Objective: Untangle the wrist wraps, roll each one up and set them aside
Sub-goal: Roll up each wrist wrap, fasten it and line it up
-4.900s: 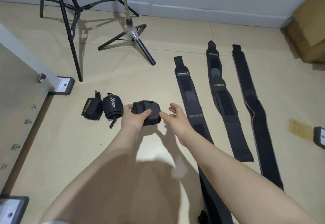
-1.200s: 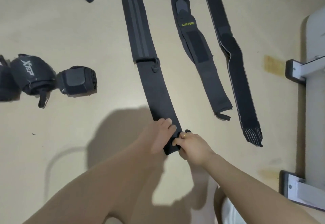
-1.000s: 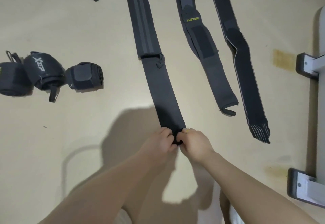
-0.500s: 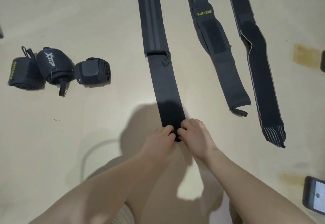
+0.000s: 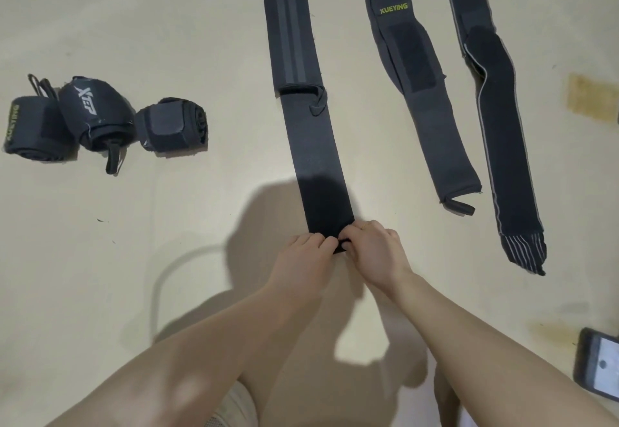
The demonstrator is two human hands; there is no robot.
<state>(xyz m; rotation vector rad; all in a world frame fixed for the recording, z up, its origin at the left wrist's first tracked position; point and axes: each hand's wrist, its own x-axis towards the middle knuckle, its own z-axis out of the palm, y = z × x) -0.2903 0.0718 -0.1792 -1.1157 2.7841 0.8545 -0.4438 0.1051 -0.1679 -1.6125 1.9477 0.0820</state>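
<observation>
- three rolls are already done and parked together on the floor at the left: one with yellow lettering, one with a white logo and a loose tab hanging off it, and one with a grey patch. they touch or nearly touch each other.
- three wraps are still flat, laid side by side and apart from each other, so the untangling part looks finished to me.
- the striped wrap is the one being worked on. its near end sits right under both hands, and the rest runs away up out of the top edge.
- left hand has its fingers curled down onto the near end of that wrap, pinching the edge.
- right hand does the same from the other side, fingers bent over the end, tips almost meeting the left ones. there's a ring on one finger.
- only a small dark fold shows between the fingertips, so i'd say this roll is barely begun, maybe the first turn.
- the xueying wrap in the middle is untouched, with its thumb loop sticking out at the near end.
- the far right wrap is untouched too, with a striped tip at the near end.
- so roughly halfway: three rolled, one just started, two waiting.
- a phone lies at the right edge, well clear of everything.
</observation>
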